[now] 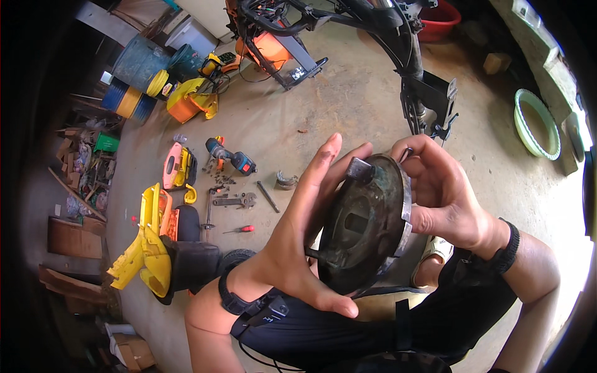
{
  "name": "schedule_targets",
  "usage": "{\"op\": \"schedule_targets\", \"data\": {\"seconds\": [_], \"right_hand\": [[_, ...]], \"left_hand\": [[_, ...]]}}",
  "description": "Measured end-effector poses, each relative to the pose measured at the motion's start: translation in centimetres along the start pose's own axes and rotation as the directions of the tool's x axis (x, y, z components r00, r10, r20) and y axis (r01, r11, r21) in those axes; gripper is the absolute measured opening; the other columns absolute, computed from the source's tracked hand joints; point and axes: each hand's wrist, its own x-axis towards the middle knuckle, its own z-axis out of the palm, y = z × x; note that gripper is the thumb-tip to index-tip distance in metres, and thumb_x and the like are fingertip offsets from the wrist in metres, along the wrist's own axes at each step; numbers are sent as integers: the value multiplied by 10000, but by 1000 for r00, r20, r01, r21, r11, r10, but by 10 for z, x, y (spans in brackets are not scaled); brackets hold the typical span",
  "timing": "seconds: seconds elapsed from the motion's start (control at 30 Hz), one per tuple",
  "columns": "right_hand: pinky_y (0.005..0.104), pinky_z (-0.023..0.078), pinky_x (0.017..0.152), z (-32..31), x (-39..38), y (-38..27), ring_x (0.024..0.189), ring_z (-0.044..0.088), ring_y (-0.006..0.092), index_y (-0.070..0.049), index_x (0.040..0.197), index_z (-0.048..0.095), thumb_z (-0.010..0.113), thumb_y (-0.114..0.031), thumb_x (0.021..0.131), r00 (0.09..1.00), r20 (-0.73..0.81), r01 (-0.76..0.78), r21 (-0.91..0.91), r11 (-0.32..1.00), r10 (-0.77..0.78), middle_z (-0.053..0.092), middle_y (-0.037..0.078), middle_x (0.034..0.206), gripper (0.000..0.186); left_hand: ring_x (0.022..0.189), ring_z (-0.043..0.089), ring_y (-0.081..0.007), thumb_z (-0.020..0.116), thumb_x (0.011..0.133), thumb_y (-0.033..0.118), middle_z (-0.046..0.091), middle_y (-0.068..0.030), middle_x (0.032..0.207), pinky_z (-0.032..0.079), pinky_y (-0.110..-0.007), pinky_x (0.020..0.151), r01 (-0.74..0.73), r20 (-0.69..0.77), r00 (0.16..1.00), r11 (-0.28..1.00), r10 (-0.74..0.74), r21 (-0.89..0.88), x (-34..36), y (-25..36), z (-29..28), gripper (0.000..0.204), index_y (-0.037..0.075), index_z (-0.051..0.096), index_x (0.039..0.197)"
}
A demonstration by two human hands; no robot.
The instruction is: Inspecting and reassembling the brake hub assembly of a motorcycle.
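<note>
Brake plate (372, 233): Nearest the camera, a dark, round metal disc, apparently from a drum brake, is held up between two bare hands, its long visible axis slanting from near left to far right, broad face turned toward the viewer and left.
Yellow panels (149, 239): Cracked-looking bodywork lies on the concrete at far left of the hands, beside a black part (194, 264).
Cordless drill (231, 156): Farther off, it rests on its side among small scattered hardware.
Adjustable wrench (235, 201): It lies flat on the near side of the drill, with a red-handled screwdriver (244, 229) nearer still.
Long bolt (268, 196): It lies slantwise right of the wrench, a curved metal piece (286, 181) just beside it.
Left hand (291, 239): Spread wide around the plate's left side, thumb extended along the near side; whether its hidden fingers grip, one cannot tell.
Right hand (449, 199): Closed narrower on the plate's right rim, thumb pressed to the bright edge, clearly in contact.
Vehicle frame (405, 53): Black tubing stands beyond the hands, well apart from the plate.
Green basin (521, 118): Pale and round, it sits on the floor at far right.
</note>
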Motion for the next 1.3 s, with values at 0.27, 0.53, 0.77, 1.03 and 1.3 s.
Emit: {"op": "schedule_targets", "data": {"seconds": [0.27, 0.53, 0.77, 1.03, 1.3], "right_hand": [[313, 585, 920, 7, -3, -13, 1111, 667, 157, -10, 1256, 526, 854, -47, 924, 995, -33, -90, 27, 996, 91, 675, 122, 1183, 468], [288, 576, 866, 5, -10, -7, 1045, 680, 140, -15, 1234, 538, 811, -110, 961, 992, -117, 50, 109, 993, -37, 694, 103, 1145, 397], [292, 544, 977, 1, -10, -5, 1091, 693, 141, -17, 1304, 536, 827, -226, 968, 984, -132, 132, 118, 984, -117, 694, 76, 1212, 491], [290, 568, 976, 3, -15, -7, 1096, 699, 131, -29, 1336, 542, 859, -279, 945, 979, -177, 119, 93, 989, -101, 690, 59, 1231, 562], [297, 575, 991, -1, -19, -11, 1100, 709, 145, -39, 1357, 558, 861, -306, 925, 962, -247, 115, -5, 993, -113, 693, 69, 1251, 592]], "left_hand": [[1567, 328, -421, 1041, 452, 679, 130, -353, 1732, 334, -507, 1248, 57, 41, 998, 997, -54, -61, 1, 2, 3, 1866, 14, -195, 1682], [1628, 265, -369, 621, 981, 664, 257, -247, 1755, 211, -523, 1301, 30, -192, 976, 937, -103, -347, 2, 0, 2, 987, 77, 288, 1701], [1324, 652, -235, 571, 1072, 97, 717, -198, 1379, 455, -363, 1126, -11, -341, 929, 909, -145, -417, -4, 1, -9, 330, -5, 693, 1361], [1267, 681, -220, 599, 1074, 124, 750, -190, 1312, 474, -343, 1099, -10, -365, 919, 918, -147, -396, -4, 3, -4, 311, -17, 711, 1327], [1194, 731, -239, 632, 1062, 55, 772, -195, 1241, 526, -339, 1081, -32, -398, 908, 929, -127, -368, -4, -1, -3, 254, -43, 728, 1275]]}}
